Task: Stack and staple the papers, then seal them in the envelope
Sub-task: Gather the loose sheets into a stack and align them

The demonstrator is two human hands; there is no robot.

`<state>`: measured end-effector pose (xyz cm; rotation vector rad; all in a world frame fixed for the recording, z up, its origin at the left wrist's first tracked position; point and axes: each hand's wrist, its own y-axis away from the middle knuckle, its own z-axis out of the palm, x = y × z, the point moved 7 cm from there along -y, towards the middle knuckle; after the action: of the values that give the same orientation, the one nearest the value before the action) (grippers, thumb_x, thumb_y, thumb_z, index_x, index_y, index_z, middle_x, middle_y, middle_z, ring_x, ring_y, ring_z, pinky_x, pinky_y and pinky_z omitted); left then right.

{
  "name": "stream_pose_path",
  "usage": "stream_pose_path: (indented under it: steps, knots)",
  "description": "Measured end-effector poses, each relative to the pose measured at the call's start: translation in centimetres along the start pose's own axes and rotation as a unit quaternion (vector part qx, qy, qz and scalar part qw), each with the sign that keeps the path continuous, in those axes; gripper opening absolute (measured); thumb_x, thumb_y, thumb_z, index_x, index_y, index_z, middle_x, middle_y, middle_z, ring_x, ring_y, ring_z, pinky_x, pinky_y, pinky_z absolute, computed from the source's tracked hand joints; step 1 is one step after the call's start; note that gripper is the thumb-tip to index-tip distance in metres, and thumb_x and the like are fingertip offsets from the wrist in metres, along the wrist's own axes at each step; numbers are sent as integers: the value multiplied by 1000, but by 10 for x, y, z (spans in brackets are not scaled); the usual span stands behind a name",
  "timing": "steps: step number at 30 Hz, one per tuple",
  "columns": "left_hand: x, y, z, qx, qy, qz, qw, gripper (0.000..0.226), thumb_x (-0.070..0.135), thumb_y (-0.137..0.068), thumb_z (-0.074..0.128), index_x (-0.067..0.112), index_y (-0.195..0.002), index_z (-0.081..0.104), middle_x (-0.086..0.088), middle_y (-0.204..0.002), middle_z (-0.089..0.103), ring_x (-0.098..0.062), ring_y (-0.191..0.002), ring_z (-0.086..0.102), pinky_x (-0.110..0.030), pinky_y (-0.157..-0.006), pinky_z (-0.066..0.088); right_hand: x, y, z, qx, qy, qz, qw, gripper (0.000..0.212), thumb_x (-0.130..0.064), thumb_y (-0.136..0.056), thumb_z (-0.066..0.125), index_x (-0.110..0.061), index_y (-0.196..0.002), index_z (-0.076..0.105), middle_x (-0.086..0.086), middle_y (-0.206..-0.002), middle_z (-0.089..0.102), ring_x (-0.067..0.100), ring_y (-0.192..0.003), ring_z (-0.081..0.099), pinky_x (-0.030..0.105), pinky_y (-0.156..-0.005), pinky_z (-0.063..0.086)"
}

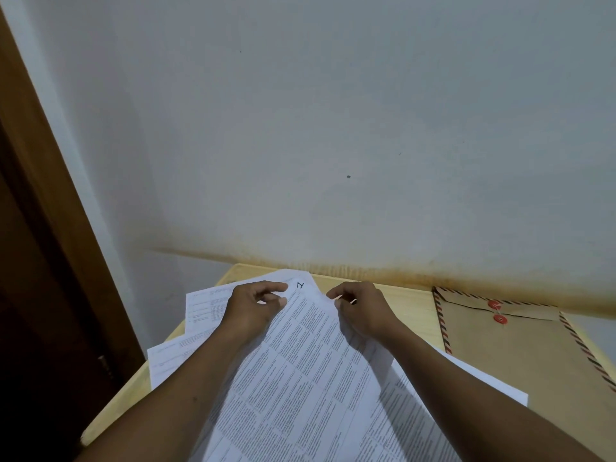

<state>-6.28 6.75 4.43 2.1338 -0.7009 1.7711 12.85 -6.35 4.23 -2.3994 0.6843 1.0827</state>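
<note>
Several printed white papers [300, 378] lie spread and overlapping on a light wooden table [413, 311]. The top sheet bears a handwritten mark near its far corner. My left hand [253, 305] pinches the far end of the top sheet from the left. My right hand [360, 308] pinches the same end from the right, fingers curled on the paper's edge. A brown envelope [520, 348] with striped borders and two red string-tie buttons lies flat at the right, apart from both hands. No stapler is in view.
A white wall [333, 128] with a brownish stain stands right behind the table's far edge. A dark wooden door frame [50, 228] runs down the left side. Papers overhang the table's left edge.
</note>
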Motion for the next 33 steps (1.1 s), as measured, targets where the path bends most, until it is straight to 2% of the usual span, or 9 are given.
stream_pose_path:
  steps: [5,9,12,15,18,22,26,30,33]
  knots:
    - [0,2,8,-12,37,-12,999,23,-2,-83,80,16,-99,80,-5,-78,62,-13,-83,66,-21,-88,56,1,3,-2,6,-23,2,1000,14,-19,-88,65,-26,-91,76,-5,-79,72,10,-71,65,16,-63,47]
    - [6,6,11,-16,30,-3,999,22,-1,-87,77,10,-105,79,-10,-83,61,-7,-80,65,-1,-71,49,1,1,-2,40,-43,1,998,8,-20,-88,68,-21,-86,76,0,-80,74,14,-70,63,25,-69,48]
    - [4,4,11,-1,17,-8,1000,19,6,-86,80,21,-95,82,1,-72,61,-11,-84,67,-27,-95,53,0,1,-3,47,-51,-1,998,13,-17,-92,65,-16,-88,77,-2,-81,74,6,-71,61,22,-69,47]
    - [3,2,12,15,14,-11,1000,17,8,-85,81,25,-88,83,8,-65,58,-11,-79,64,-36,-96,51,-1,1,-3,45,-52,-6,998,18,-15,-94,60,-15,-89,78,-7,-82,75,3,-76,64,20,-67,45]
    - [6,0,11,32,-3,12,999,16,13,-84,82,29,-87,82,11,-65,60,-10,-78,64,-30,-89,50,-3,0,-1,49,-46,-9,998,21,-17,-96,56,-19,-91,77,-12,-82,73,4,-79,65,24,-70,47]
    - [8,0,12,41,-13,23,999,16,15,-85,81,30,-90,81,7,-71,63,-9,-81,65,-26,-86,47,-5,1,-1,61,-29,-16,998,13,-24,-94,60,-24,-93,73,-10,-70,65,5,-64,55,28,-67,45]
    - [10,2,14,50,-22,27,998,15,16,-88,79,31,-91,80,-1,-84,72,-6,-88,67,-22,-83,46,-5,1,0,73,9,-11,997,19,-19,-95,54,-25,-93,72,-11,-78,67,14,-78,61,33,-72,48]
    - [15,4,19,63,-32,39,997,14,13,-92,74,27,-95,79,20,-94,71,8,-93,62,-8,-76,41,-5,3,4,76,60,23,995,30,-10,-92,42,-28,-98,66,-8,-82,64,22,-83,61,33,-67,44]
    - [16,4,23,51,-62,51,995,17,14,-95,70,27,-101,78,18,-91,71,12,-92,60,-7,-75,39,-4,4,4,95,71,41,992,31,-7,-84,43,-29,-94,62,-8,-86,65,24,-83,61,33,-66,45]
